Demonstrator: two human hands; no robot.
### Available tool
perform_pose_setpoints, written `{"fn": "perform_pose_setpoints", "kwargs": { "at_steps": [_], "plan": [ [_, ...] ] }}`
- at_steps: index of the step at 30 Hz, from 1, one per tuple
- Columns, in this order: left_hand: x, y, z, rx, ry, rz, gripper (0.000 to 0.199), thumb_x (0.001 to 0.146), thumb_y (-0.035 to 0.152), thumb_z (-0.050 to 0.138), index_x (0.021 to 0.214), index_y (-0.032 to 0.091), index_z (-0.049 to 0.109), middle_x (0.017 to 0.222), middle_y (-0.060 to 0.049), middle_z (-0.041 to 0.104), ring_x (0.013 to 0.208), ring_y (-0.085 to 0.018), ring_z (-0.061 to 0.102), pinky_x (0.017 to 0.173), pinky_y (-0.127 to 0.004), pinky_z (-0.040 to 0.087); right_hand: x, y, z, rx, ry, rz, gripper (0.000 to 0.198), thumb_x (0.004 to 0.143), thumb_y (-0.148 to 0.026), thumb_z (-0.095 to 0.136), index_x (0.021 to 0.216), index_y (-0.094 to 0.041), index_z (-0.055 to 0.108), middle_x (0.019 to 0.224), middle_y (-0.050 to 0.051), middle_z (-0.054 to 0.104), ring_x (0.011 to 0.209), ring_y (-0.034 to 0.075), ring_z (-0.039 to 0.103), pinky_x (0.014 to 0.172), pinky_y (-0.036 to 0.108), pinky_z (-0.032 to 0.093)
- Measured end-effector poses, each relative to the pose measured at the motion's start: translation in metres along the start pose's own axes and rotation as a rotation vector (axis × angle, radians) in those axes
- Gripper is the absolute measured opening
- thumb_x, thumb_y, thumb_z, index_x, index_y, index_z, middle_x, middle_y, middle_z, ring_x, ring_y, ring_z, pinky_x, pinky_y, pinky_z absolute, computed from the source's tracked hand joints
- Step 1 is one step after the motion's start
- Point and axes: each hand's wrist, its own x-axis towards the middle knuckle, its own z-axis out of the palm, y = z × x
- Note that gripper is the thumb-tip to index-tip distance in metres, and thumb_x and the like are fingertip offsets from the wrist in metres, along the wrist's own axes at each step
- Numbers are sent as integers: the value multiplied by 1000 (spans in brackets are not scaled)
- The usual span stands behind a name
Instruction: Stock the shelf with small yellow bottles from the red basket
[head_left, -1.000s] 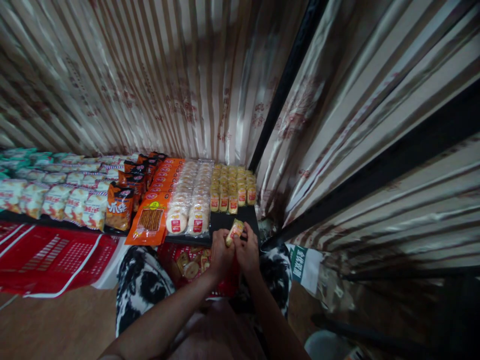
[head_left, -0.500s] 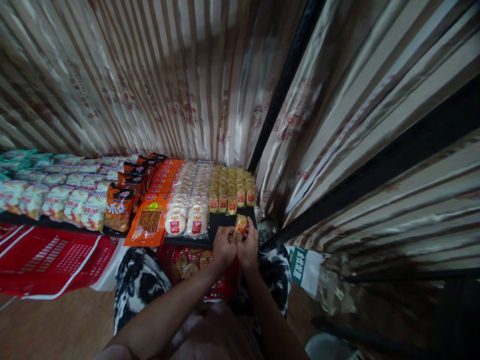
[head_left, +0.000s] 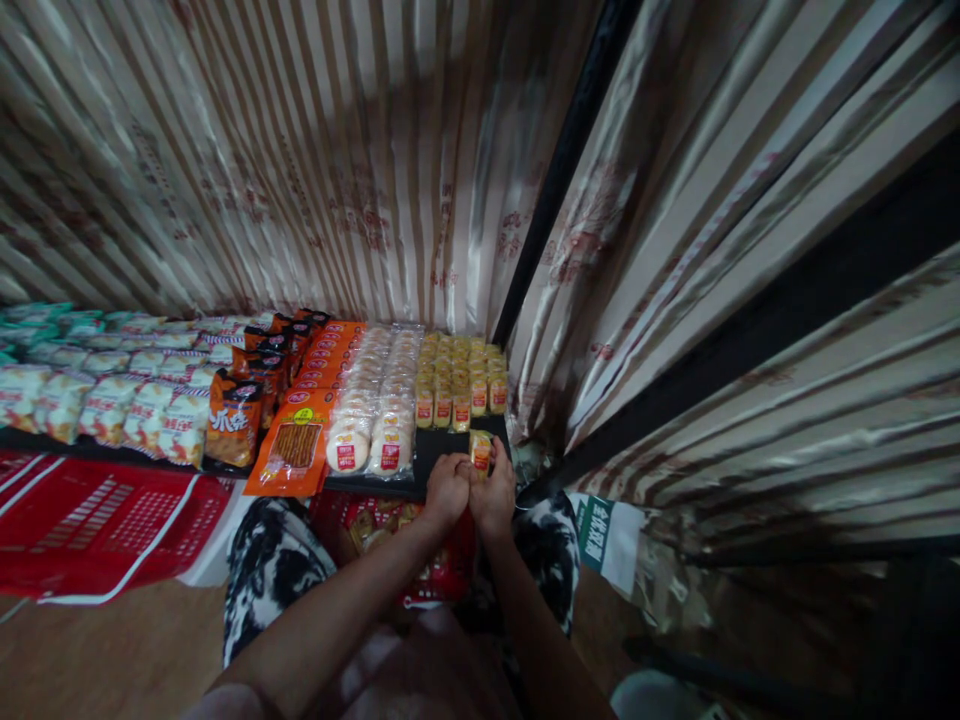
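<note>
Both hands meet at the front right of a black shelf (head_left: 429, 452). Between them is a small yellow snack packet (head_left: 481, 455) with an orange and white label, standing roughly upright. My right hand (head_left: 493, 495) is closed on the packet's right side. Against its left side, my left hand (head_left: 448, 492) is closed with the fingertips at the packet; its fingers are partly hidden. Just behind stand rows of matching yellow packets (head_left: 460, 385). To their left lie rows of round white rice crackers (head_left: 390, 445) in clear wrappers.
Left along the shelf are orange snack bags (head_left: 294, 445), black-and-orange bags (head_left: 234, 420) and white bags (head_left: 184, 425). A red basket (head_left: 457, 560) with loose packets sits between my knees, another red basket (head_left: 97, 530) at left. Black poles (head_left: 559, 190) and a striped curtain (head_left: 360, 150) border the shelf.
The packet has gone from tilted to more upright, with its label facing me. Both hands stay in nearly the same place at the shelf's front edge.
</note>
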Motion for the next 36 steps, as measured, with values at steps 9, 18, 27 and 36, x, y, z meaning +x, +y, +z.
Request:
{"fn": "perform_pose_setpoints", "kwargs": {
  "at_steps": [9, 18, 27, 36],
  "plan": [
    [11, 4, 9, 6, 5, 22, 28, 84, 25, 41, 98, 17, 65, 97, -6, 63, 92, -15, 58, 89, -25, 42, 10, -2, 8, 0, 90, -14, 57, 74, -28, 43, 130, -16, 40, 120, 13, 53, 110, 26, 47, 95, 39, 35],
    [18, 20, 9, -41, -46, 55, 31, 86, 27, 40, 106, 16, 62, 110, -8, 62, 105, -17, 55, 97, -29, 39, 29, 3, 18, 64, 149, -13, 56, 75, -23, 41, 131, -12, 39, 125, 15, 51, 116, 25, 44, 97, 39, 33],
    [28, 19, 19, -116, -48, 37, 33, 87, 31, 39, 110, 16, 58, 113, -8, 63, 107, -18, 55, 99, -31, 38, 48, 13, 29, 198, 104, -3, 61, 74, -21, 38, 134, -15, 35, 132, 15, 46, 119, 23, 43, 95, 39, 38],
    [35, 23, 21, -139, -33, 50, 30, 87, 30, 39, 102, 17, 60, 105, -7, 65, 99, -17, 59, 93, -30, 42, 61, 12, 34, 194, 100, -33, 60, 71, -20, 39, 131, -13, 38, 130, 15, 49, 118, 22, 45, 100, 40, 34]
  ]
}}
